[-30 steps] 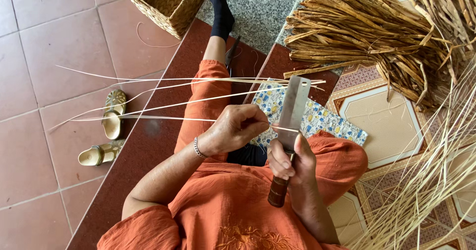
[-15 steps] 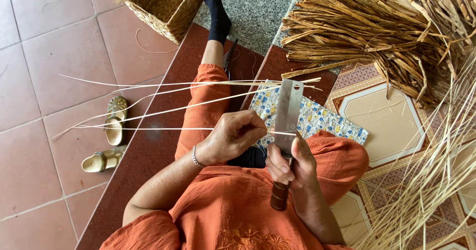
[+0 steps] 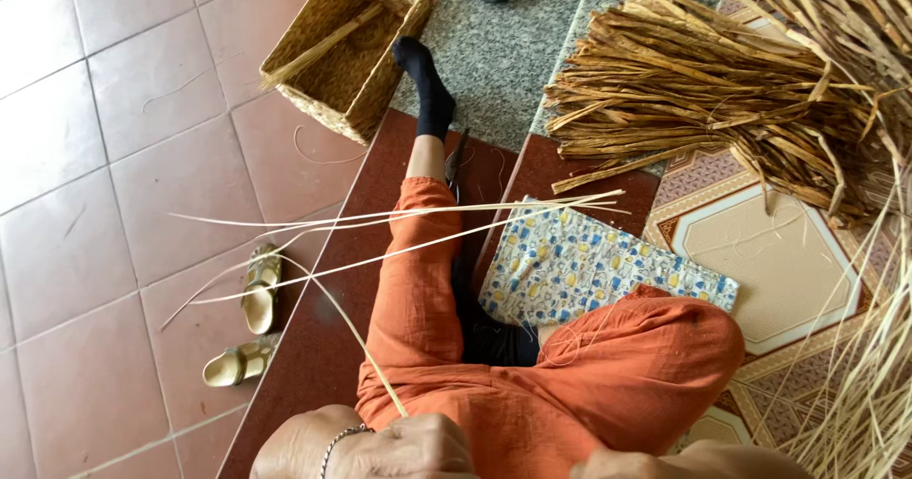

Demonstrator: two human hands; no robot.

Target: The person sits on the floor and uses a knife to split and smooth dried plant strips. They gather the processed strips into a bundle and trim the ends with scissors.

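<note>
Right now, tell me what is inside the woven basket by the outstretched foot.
Inside the woven basket lies a bundle of pale straw strips, leaning diagonally across it. The near wall hides part of the bottom, so anything there cannot be seen.

Orange trousers [image 3: 608, 384], black sock [image 3: 429, 85], thin metal bracelet [image 3: 340, 438] at the left wrist.

Pale dry reed strips [image 3: 408, 227] matt; woven basket [image 3: 347, 47] rough; floor tiles [image 3: 104, 156] smooth; orange trousers [image 3: 570, 384] cloth
</note>
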